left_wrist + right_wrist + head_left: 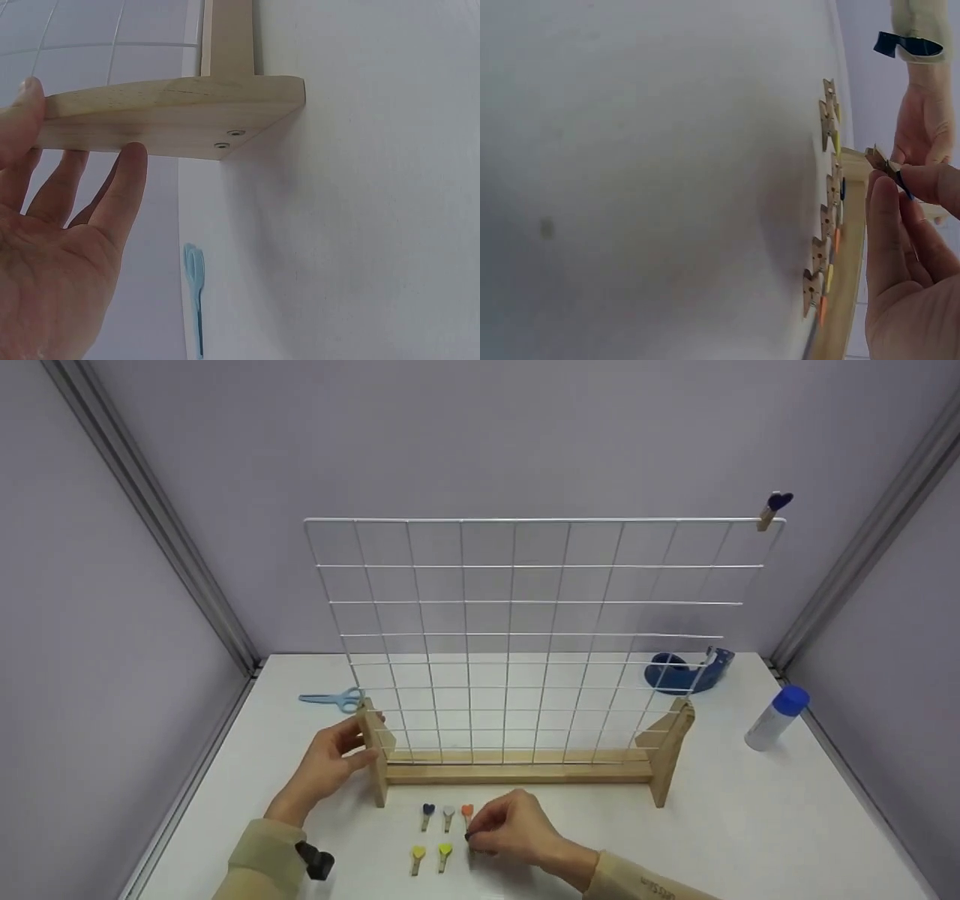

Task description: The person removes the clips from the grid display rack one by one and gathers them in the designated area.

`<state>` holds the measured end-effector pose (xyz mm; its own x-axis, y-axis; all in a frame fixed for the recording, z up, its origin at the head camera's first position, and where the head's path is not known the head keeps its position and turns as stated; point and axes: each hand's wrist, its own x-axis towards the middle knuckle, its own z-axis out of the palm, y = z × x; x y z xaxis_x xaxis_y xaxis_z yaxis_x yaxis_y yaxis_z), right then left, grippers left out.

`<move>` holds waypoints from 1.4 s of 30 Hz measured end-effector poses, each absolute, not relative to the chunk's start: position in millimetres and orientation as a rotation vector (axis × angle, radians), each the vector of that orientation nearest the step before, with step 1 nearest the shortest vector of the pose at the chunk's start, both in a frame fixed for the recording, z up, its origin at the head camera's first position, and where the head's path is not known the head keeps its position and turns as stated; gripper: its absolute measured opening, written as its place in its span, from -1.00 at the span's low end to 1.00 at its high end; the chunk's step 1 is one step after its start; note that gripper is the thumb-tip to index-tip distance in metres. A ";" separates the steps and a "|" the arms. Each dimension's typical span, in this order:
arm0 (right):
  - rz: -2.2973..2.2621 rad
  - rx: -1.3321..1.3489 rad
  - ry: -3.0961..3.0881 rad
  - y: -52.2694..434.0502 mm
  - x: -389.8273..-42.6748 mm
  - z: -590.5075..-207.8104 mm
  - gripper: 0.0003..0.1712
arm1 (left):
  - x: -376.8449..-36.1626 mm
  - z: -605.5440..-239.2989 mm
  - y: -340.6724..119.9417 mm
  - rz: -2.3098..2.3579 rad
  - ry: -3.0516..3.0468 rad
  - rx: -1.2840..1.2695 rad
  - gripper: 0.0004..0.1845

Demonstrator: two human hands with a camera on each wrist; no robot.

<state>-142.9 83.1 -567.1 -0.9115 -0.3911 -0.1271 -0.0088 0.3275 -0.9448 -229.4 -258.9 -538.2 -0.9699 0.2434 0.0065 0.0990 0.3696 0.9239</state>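
My left hand grips the left wooden end piece of a stand that carries an upright white wire grid. In the left wrist view, the thumb lies over one edge of that wood, with fingertips against its outer face. In front of the stand, my right hand pinches a small wooden clothespin with a dark blue decoration, held between thumb and fingers. Close by on the table lie heart-topped clothespins: dark blue, white, orange and two yellow ones. Others are hidden behind the right hand.
A clothespin with a dark blue heart is clipped at the grid's top right corner. Light blue scissors lie behind the stand's left end. At the right are a blue tape dispenser and a blue-capped glue stick.
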 end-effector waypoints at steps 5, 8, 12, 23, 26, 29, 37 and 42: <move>-1.500 -0.350 2.350 75.4 -141.9 -575.5 -0.91 | -228.5 -538.2 -259.9 1.669 2.490 0.312 -0.34; -1.444 -0.376 2.389 74.1 -141.5 -578.1 -0.92 | -228.4 -538.1 -259.4 1.674 2.481 0.328 -0.34; -1.383 -0.415 2.429 74.2 -141.5 -578.6 -0.94 | -228.3 -538.3 -259.2 1.696 2.457 0.328 -0.33; -1.266 -0.411 2.472 70.9 -141.4 -577.4 -0.97 | -230.6 -541.1 -259.9 1.699 2.466 0.340 -0.31; -1.268 -0.415 2.471 71.2 -140.8 -576.7 -0.99 | -230.5 -540.8 -259.5 1.694 2.476 0.327 -0.32; -1.266 -0.420 2.473 72.6 -140.7 -576.0 -0.98 | -229.5 -539.2 -259.1 1.690 2.485 0.313 -0.33; -1.247 -0.503 2.538 89.0 -138.7 -564.1 -0.86 | -228.6 -538.0 -258.3 1.671 2.497 0.300 -0.34; -1.301 -0.652 2.589 111.2 -139.5 -539.4 -0.87 | -230.2 -539.8 -258.1 1.689 2.480 0.314 -0.36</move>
<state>-139.5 111.2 -539.4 -0.8896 -0.4547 0.0420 -0.3051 0.5234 -0.7956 -230.2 -258.1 -539.8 -0.9707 0.2400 0.0141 0.1011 0.3543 0.9297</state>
